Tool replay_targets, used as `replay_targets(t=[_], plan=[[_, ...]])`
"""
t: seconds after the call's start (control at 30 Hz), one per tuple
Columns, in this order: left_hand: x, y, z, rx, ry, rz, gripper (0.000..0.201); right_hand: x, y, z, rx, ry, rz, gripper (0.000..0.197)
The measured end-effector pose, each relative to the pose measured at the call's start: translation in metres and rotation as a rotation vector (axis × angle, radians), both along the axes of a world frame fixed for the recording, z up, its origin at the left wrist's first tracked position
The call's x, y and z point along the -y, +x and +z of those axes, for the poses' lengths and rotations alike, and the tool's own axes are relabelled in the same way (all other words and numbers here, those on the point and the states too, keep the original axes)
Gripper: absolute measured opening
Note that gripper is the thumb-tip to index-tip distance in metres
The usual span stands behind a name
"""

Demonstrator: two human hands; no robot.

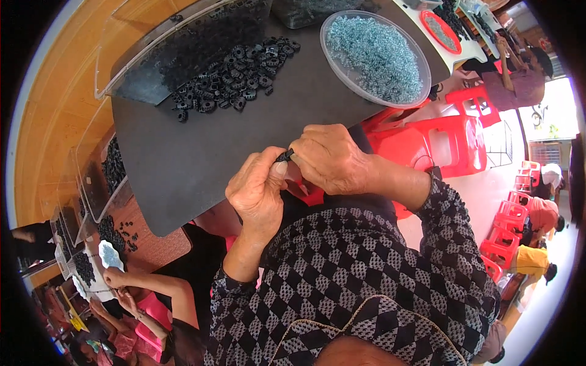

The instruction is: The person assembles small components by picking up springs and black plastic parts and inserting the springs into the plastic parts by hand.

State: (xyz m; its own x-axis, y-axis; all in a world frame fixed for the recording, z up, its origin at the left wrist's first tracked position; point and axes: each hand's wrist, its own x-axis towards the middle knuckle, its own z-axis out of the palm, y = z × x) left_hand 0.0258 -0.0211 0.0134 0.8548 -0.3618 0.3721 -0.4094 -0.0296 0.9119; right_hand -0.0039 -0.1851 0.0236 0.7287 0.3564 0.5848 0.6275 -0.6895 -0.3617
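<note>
My left hand (pixel 255 194) and my right hand (pixel 332 160) meet over the near edge of the dark table (pixel 195 155). Between their fingertips they pinch a small black plastic clip piece (pixel 285 156), mostly covered by the fingers. Both hands are closed on it. Farther back on the tabletop lies a heap of black toothed clip pieces (pixel 235 76), like small hair claws, spilling from a clear plastic bin (pixel 131 88) tipped on its side. At the back right stands a round clear tub (pixel 421 93), full of tiny shiny metal parts (pixel 378 58) that look like springs.
Red plastic stools (pixel 455 143) stand to the right of the table. A red round tray (pixel 456 47) sits on a white table beyond. At the left, other people's arms (pixel 162 287) work beside clear bins of black pieces (pixel 113 161). More people sit along the far right.
</note>
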Motion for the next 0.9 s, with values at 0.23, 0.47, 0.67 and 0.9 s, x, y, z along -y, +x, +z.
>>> replay_targets(t=[0.23, 0.47, 0.67, 0.9], plan=[[0.001, -0.003, 0.001, -0.124, -0.075, 0.020, 0.017, -0.005, -0.002, 0.009, -0.100, 0.012, -0.050, 0.017], [0.006, -0.008, -0.006, -0.405, -0.266, 0.035, 0.020, -0.008, -0.004, 0.007, -0.100, -0.138, -0.101, 0.023], [0.002, -0.012, -0.016, -0.544, -0.299, 0.048, 0.019, -0.009, -0.003, -0.005, -0.025, -0.147, -0.102, 0.024], [0.011, -0.017, -0.011, -0.496, -0.263, 0.159, 0.018, -0.011, -0.001, -0.015, 0.076, -0.204, -0.177, 0.022]])
